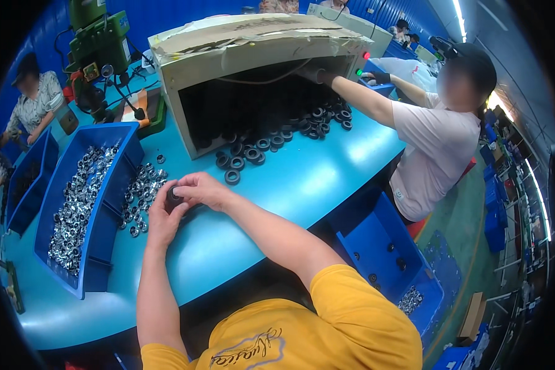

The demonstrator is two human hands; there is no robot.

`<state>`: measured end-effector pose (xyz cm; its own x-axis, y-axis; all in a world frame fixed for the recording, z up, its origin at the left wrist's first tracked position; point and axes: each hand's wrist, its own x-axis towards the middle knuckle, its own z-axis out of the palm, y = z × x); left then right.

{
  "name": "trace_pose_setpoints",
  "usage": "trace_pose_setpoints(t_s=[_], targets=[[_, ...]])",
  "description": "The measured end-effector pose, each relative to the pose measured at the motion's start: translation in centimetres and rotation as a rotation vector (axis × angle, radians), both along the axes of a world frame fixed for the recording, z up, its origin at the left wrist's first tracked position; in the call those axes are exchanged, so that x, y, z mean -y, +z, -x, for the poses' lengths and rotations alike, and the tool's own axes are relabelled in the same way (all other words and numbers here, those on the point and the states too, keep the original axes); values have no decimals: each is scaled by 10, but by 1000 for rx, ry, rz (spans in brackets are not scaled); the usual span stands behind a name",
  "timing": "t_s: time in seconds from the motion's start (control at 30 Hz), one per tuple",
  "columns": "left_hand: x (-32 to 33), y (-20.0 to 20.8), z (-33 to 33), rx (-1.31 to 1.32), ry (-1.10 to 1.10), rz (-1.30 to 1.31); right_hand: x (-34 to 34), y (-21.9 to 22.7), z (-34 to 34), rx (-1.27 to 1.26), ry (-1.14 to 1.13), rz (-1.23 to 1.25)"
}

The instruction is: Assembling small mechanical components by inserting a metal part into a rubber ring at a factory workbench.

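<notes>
A black ring-shaped part (pixel 174 198) sits between my two hands above the blue-green table (pixel 277 216). My left hand (pixel 162 217) is closed around its left side, thumb and fingers against it. From the right, my right hand (pixel 205 191) pinches at its upper edge; whether a smaller piece is between those fingertips is hidden. Just left of my hands lies a loose pile of small shiny metal pieces (pixel 143 188). Several black rings (pixel 253 154) spill toward me from the mouth of a pale metal box (pixel 185 123).
A blue bin (pixel 97 288) full of shiny metal pieces stands at the left. Behind it is a green machine (pixel 98 43). At the right a co-worker (pixel 438 142) reaches an arm into the box. A blue bin (pixel 376 231) with a few black parts sits below the table's right edge.
</notes>
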<state>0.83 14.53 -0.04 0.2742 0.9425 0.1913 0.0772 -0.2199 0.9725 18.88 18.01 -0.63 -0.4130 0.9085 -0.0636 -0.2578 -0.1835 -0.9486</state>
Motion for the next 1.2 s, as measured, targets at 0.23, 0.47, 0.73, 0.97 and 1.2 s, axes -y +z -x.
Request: trace_pose_setpoints(t_s=[0.23,0.47,0.73,0.97,1.2], targets=[[2,3,-1,-14,60,-83,3,5,-3,-43,62,15],[4,10,-2,-81,92,-162,-3,-1,-4,12,94,-30],[1,3,2,123,42,-70,-3,1,0,-123,79,21],[6,19,9,-108,116,-91,9,21,-1,-40,1,-9],[10,17,9,73,23,-33,3,16,-3,26,-20,-128]])
